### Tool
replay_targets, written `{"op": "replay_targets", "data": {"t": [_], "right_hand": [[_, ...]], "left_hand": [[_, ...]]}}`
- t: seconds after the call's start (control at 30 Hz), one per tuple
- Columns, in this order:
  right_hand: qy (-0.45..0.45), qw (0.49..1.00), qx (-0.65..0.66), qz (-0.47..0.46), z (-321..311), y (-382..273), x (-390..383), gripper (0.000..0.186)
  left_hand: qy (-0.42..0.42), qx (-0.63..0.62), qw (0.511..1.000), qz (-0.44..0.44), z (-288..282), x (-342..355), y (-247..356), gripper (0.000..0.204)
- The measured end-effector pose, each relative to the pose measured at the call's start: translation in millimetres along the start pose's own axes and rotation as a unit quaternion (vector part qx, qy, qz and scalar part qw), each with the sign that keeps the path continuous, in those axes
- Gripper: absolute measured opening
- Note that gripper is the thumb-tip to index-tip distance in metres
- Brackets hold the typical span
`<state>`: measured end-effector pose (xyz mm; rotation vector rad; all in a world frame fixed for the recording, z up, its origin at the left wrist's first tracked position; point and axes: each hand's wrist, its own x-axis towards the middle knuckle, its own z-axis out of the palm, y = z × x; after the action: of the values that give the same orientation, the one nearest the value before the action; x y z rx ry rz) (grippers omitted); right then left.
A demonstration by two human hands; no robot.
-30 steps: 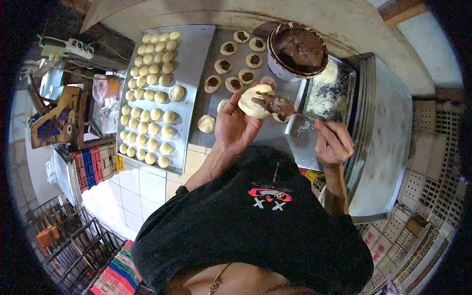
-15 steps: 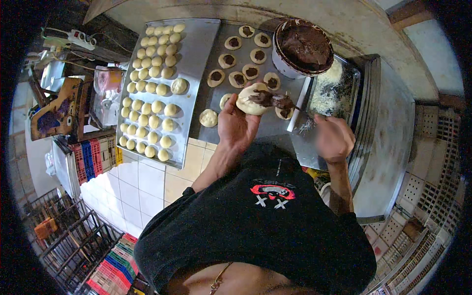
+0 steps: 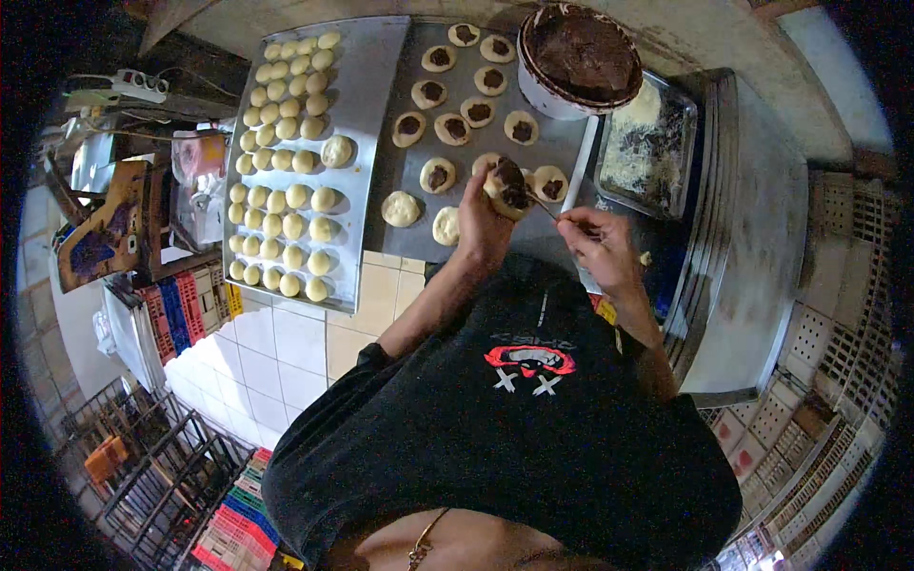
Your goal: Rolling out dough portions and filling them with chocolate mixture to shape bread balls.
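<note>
My left hand is closed around a flattened dough round, holding it above the sheet of filled rounds. Dark chocolate-coloured paste lies on the dough. A thin-handled tool is pinched in the fingers of my right hand; its working end is down in the paste, which hides its shape. Several dough rounds with a dab of paste in the middle rest on the dark metal sheet. Two plain flattened rounds, one of them a pale disc, lie near its front left.
Left stands a silver tray with rows of small dough balls. A white bucket of dark paste sits at the back. To its right is a tray of pale shreds, beside stacked metal trays. Plastic crates stand lower left.
My right hand has moved left and up to the dough, bringing the tool's end onto it. The dough in my left hand is now tilted, with paste heaped on it. The view has shifted slightly.
</note>
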<state>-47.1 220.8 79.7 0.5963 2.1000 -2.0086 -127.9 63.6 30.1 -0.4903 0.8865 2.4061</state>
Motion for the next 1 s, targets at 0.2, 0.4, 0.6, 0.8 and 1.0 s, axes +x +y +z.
{"op": "replay_targets", "data": {"t": [0.2, 0.4, 0.6, 0.8, 1.0], "right_hand": [[0.042, 0.978, 0.182, 0.095, -14.1, -25.1, 6.9, 0.016], [0.239, 0.934, -0.187, -0.187, -72.5, -42.4, 51.3, 0.012], [0.181, 0.642, -0.689, -0.285, -109.1, -77.6, 136.1, 0.029], [-0.065, 0.562, -0.793, -0.224, -117.1, -48.7, 199.7, 0.016], [-0.126, 0.71, -0.69, -0.072, -112.6, -94.5, 210.1, 0.008]], "left_hand": [[0.014, 0.1, 0.974, -0.201, -73.7, 42.4, -36.9, 0.052], [-0.092, 0.808, 0.548, 0.193, -151.8, 21.8, -27.6, 0.048], [-0.045, 0.841, 0.495, 0.211, -166.5, 11.9, -2.2, 0.047], [-0.095, 0.839, 0.51, 0.162, -153.0, 9.4, 23.9, 0.015], [-0.007, 0.365, 0.931, 0.014, -91.8, -7.4, 47.4, 0.035]]}}
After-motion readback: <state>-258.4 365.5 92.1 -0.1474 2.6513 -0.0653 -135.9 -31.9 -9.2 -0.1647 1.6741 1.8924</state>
